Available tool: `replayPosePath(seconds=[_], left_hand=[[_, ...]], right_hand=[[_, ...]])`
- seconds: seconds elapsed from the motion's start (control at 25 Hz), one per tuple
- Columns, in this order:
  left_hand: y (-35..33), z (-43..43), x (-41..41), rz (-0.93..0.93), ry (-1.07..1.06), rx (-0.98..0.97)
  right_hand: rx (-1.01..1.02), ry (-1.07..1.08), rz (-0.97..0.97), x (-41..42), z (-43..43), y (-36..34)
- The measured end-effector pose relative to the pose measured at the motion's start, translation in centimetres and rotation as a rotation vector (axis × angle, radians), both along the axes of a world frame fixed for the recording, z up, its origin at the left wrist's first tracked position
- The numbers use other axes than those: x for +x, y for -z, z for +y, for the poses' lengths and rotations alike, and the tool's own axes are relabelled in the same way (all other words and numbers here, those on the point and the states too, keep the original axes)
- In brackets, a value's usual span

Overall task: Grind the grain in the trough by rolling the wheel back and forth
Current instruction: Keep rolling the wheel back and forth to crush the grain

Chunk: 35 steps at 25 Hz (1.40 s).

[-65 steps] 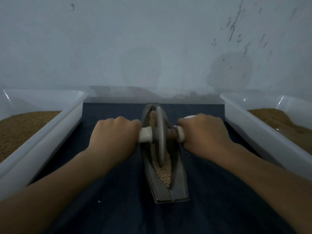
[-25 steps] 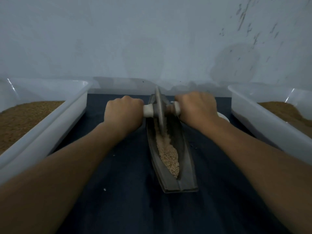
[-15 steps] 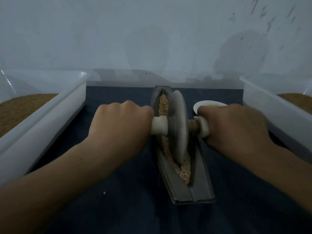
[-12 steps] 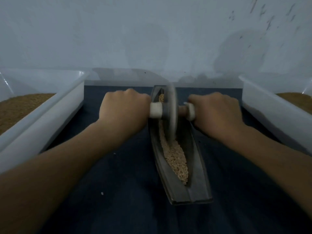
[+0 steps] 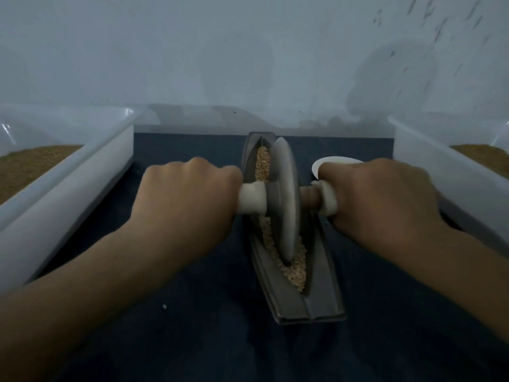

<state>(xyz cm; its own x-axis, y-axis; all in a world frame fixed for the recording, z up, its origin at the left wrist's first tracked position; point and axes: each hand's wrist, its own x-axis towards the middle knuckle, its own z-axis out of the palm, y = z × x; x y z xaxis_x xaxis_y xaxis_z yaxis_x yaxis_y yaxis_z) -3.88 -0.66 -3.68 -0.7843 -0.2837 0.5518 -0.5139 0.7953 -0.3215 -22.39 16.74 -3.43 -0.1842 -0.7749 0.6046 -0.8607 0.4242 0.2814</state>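
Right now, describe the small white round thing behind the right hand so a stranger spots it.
Find the dark blue cloth with the grey trough down its middle. Right of the trough, a small white disc peeks out behind the right hand. Unlike the grey upright wheel, it is white and lies flat.

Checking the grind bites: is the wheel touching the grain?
Touching. Head view shows the wheel with its lower edge sunk into the grain inside the trough.

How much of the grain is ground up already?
Hard to say what is done: the pale tan grain in the dark boat-shaped trough looks coarse and lumpy. In hand: the left hand and right hand grip the white handles, with the grey metal wheel standing mid-trough. Left: rolling until it is fine.
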Motion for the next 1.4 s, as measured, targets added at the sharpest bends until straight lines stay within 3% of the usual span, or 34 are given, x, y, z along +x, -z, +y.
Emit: replayPosePath(seconds=[0.24, 0.56, 0.68, 0.88, 1.16, 1.4], left_hand=[[-1.4, -3.8, -6.2, -0.040, -0.159, 0.160], [0.0, 0.4, 0.7, 0.071, 0.103, -0.008], [0.0, -1.0, -2.3, -0.042, -0.074, -0.005], [-2.0, -3.8, -6.2, -0.086, -0.148, 0.197], [-0.2, 0.8, 1.0, 0.055, 0.080, -0.032], [-1.0, -2.8, -5.2, -0.044, -0.137, 0.063]], right_hand=[[0.058, 0.170, -0.081, -3.5, -7.1, -0.7], [-0.069, -0.042, 0.063, 0.1, 0.9, 0.3], [-0.036, 0.064, 0.008, -1.7, -2.2, 1.0], [0.015, 0.165, -0.080, -4.0, -7.3, -0.3], [-0.075, -0.054, 0.035, -0.2, 1.5, 0.9], [-0.006, 0.132, -0.064, -3.4, -5.2, 0.8]])
